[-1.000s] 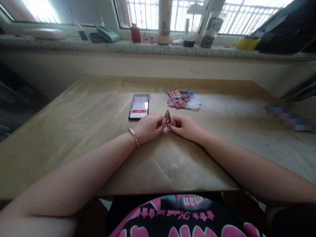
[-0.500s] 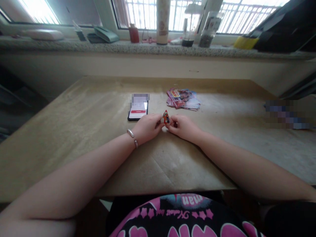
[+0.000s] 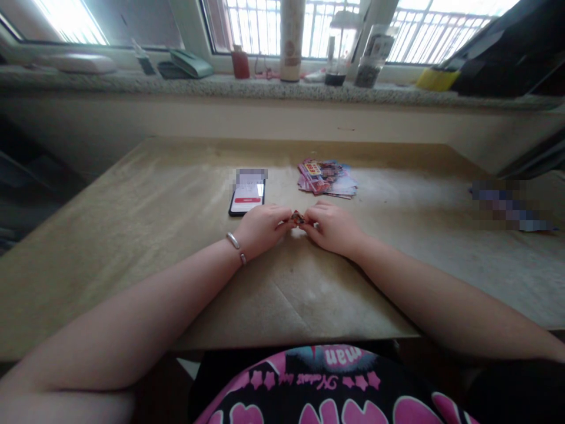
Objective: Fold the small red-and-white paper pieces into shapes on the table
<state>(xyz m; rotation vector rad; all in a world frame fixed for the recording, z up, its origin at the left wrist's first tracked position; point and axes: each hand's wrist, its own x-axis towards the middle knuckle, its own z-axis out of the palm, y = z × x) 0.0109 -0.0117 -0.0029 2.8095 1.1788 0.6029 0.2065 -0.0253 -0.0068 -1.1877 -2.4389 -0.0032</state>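
Observation:
A small folded piece of colourful paper (image 3: 297,218) sits pinched between my two hands just above the brown table (image 3: 132,224). My left hand (image 3: 261,227), with a bracelet at the wrist, closes its fingertips on the paper's left side. My right hand (image 3: 333,226) closes on its right side, fingers curled. Most of the paper is hidden by my fingers; only a low reddish bit shows.
A phone (image 3: 248,197) with a lit screen lies just beyond my left hand. A stack of colourful paper sheets (image 3: 326,178) lies beyond my right hand. The windowsill (image 3: 220,87) behind holds a tall bottle (image 3: 292,39), jars and small items.
The folded paper stood up as a small triangle between my fingertips; now it is pressed down lower and mostly covered by my fingers. Both hands have closed in slightly.

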